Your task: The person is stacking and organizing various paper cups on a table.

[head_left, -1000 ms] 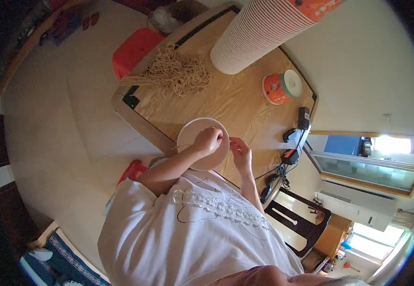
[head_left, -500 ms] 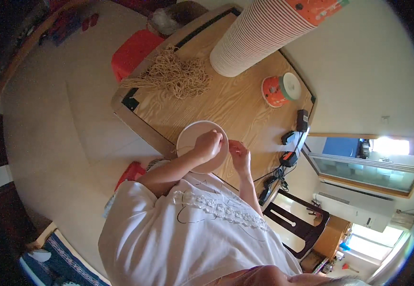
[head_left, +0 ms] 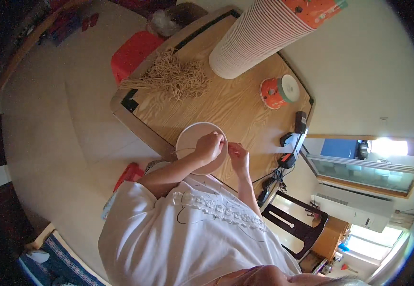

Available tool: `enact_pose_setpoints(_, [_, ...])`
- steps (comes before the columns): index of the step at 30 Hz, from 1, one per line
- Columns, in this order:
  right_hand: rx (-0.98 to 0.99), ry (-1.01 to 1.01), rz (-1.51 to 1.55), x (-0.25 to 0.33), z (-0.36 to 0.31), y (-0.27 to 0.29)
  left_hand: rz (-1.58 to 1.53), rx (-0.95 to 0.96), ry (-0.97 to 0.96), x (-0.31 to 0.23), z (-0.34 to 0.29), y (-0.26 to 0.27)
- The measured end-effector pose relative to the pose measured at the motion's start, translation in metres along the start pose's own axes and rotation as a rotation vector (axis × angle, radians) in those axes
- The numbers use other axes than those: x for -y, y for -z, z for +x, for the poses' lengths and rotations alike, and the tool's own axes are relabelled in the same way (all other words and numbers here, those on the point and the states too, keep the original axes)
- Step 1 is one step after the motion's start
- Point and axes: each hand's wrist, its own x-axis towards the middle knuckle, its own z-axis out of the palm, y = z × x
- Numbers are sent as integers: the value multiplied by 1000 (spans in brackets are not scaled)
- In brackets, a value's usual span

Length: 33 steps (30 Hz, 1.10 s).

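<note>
A white paper bucket (head_left: 185, 138) is held with its open mouth toward me, at the near edge of the wooden table. My left hand (head_left: 209, 147) reaches inside the mouth, its fingers pinched together close to the right-hand wall. A thin tan cord (head_left: 176, 151) trails leftward from under that hand, past the rim. Outside the same wall, my right hand (head_left: 238, 155) has its fingertips drawn together against the bucket, opposite the left fingers. What lies between the right fingertips is too small to tell. Farther back on the table lies a tangled heap of tan cords (head_left: 178, 78).
A tall stack of nested paper buckets (head_left: 259, 40) leans at the far side. Right of it sits a short orange bucket (head_left: 271, 93). Black adapters (head_left: 301, 122) and cables line the right edge, near a dark chair (head_left: 295, 221). A red stool (head_left: 133, 55) stands beyond the left edge.
Both hands stay at the same bucket wall, with only small finger shifts. The bucket and the things on the table look almost unmoved.
</note>
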Motion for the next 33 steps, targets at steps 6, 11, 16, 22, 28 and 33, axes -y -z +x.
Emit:
enact_pose_setpoints(6, [-8, -8, -16, -9, 3, -3, -35, -18, 22, -2, -1, 3])
enact_pose_setpoints(11, [-78, 1, -16, -8, 4, 5, 121, 63, -172, -30, 8, 31])
enact_pose_setpoints(16, [-50, -2, 152, -5, 16, 4, 514, 188, -552, -13, 51, 36])
enact_pose_setpoints(22, [-77, 70, -157, 10, 40, 13, 580, 278, -481, -16, 60, 25])
enact_pose_setpoints(28, [-72, 176, -218, 5, 53, 22, 322, 185, -166, -6, 54, 18])
enact_pose_setpoints(33, [-27, 176, -142, 1, 60, 21, 152, 124, -84, 2, 47, 15])
